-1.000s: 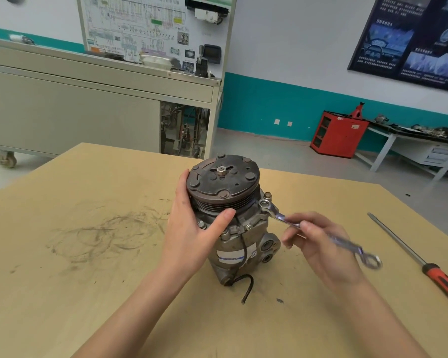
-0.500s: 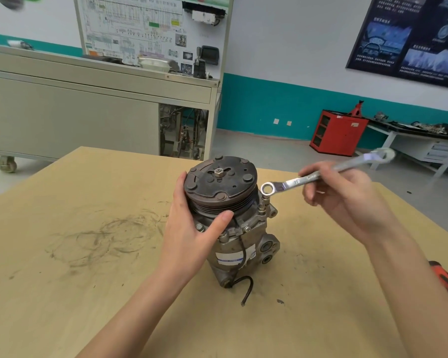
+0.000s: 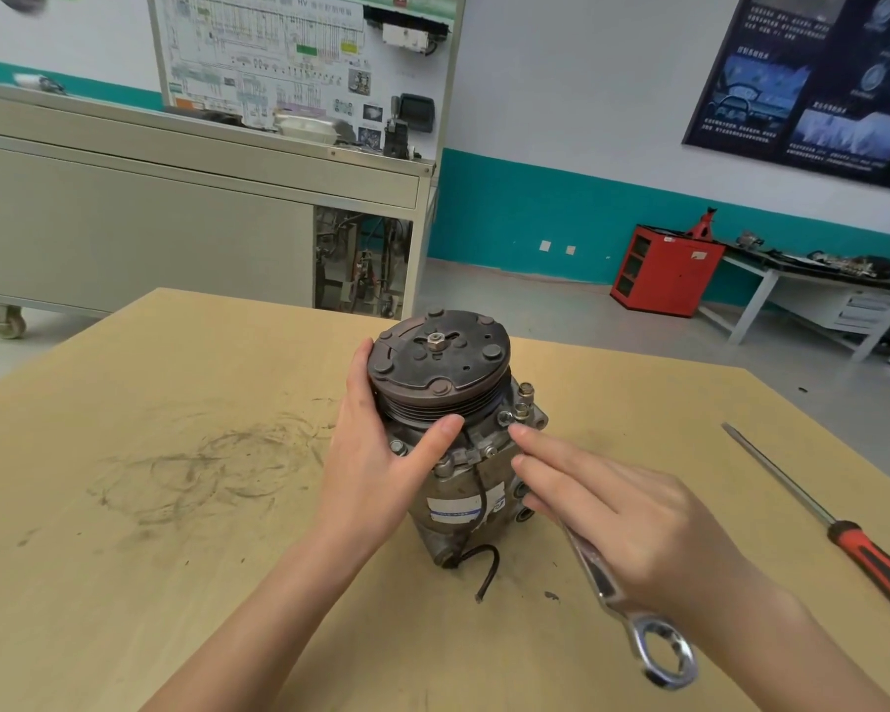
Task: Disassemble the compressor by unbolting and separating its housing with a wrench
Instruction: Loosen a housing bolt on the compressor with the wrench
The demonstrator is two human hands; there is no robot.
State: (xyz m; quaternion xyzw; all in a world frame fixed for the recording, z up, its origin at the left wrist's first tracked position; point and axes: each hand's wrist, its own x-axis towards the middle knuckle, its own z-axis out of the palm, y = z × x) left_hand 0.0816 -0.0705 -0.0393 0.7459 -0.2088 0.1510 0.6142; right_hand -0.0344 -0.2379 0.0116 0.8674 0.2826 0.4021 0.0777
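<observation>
The left hand (image 3: 381, 454) grips the upright compressor (image 3: 463, 506) on the bench (image 3: 176, 557). The right hand (image 3: 628, 521) holds the wrench (image 3: 638, 624) beneath its palm, forefinger at a housing bolt (image 3: 504, 417).

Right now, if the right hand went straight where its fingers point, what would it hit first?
Probably a bolt on the compressor flange; the index fingertip of the right hand looks nearly on it.
</observation>
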